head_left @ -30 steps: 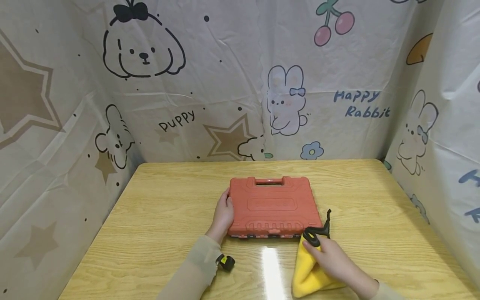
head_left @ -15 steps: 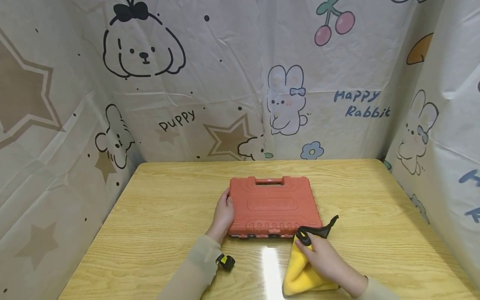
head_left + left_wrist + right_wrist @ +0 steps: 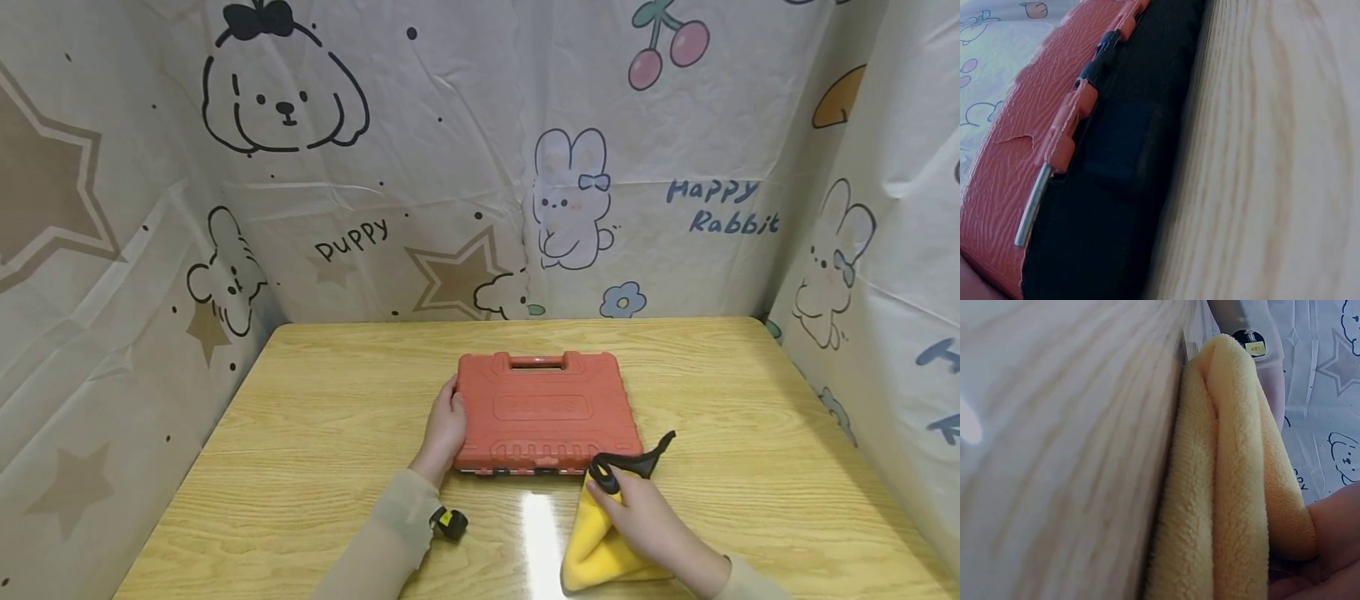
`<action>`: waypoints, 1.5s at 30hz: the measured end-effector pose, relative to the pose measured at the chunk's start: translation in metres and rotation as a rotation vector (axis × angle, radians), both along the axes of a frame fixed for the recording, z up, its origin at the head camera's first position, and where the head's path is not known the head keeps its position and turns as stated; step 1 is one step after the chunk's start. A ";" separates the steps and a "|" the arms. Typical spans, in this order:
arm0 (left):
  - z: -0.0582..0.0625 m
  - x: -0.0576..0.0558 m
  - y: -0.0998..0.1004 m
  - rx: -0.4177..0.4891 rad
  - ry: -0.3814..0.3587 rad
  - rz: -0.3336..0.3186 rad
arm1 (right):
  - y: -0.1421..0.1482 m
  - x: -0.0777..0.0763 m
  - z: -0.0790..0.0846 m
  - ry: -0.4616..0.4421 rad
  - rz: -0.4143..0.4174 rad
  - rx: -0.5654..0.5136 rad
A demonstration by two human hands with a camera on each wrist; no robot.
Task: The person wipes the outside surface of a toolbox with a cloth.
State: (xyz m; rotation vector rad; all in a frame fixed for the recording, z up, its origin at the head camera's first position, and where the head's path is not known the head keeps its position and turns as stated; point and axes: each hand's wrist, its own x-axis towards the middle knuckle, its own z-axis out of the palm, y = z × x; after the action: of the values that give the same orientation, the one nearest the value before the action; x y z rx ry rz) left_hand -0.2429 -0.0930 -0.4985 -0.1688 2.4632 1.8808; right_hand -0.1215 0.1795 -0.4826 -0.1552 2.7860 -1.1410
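Observation:
A red plastic tool case (image 3: 549, 408) lies flat on the wooden table, its handle on the far side. My left hand (image 3: 444, 425) grips the case's left edge, the thumb at the lid's edge and the other fingers mostly hidden. In the left wrist view, the case's black base (image 3: 1091, 231) sits under the red lid, with a metal hinge pin (image 3: 1033, 205) on the near side. My right hand (image 3: 651, 521) holds a folded yellow cloth (image 3: 588, 550) with black edging at the case's near right corner. Its soft folds lie close along the tabletop in the right wrist view.
The wooden table (image 3: 337, 400) reaches back to a hanging sheet (image 3: 420, 192) printed with cartoon animals, which also encloses both sides. A black strap with a yellow label (image 3: 450, 523) sits at the left wrist.
My right hand has shifted a little to the left with the yellow cloth, and the cloth's black tail has swung to the right. My left hand and the case have stayed in place.

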 end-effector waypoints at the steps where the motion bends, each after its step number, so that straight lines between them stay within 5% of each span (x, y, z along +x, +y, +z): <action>1: 0.000 0.000 0.000 0.000 0.000 0.000 | 0.000 0.000 0.000 0.001 0.000 -0.002; 6: -0.001 -0.001 -0.001 0.008 -0.005 0.001 | -0.002 0.002 -0.001 0.003 -0.006 -0.006; 25: 0.001 -0.001 0.005 0.008 -0.004 0.000 | -0.035 -0.002 -0.002 0.037 0.236 -0.025; 45: -0.003 -0.002 0.003 -0.009 0.023 0.001 | -0.082 -0.011 -0.006 0.051 0.353 -0.048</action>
State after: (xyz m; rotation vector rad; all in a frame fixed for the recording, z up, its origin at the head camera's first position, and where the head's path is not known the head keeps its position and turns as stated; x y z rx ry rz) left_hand -0.2449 -0.0896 -0.5015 -0.1498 2.4873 1.8825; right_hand -0.1327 0.0971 -0.4881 -0.6588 2.6275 -1.1247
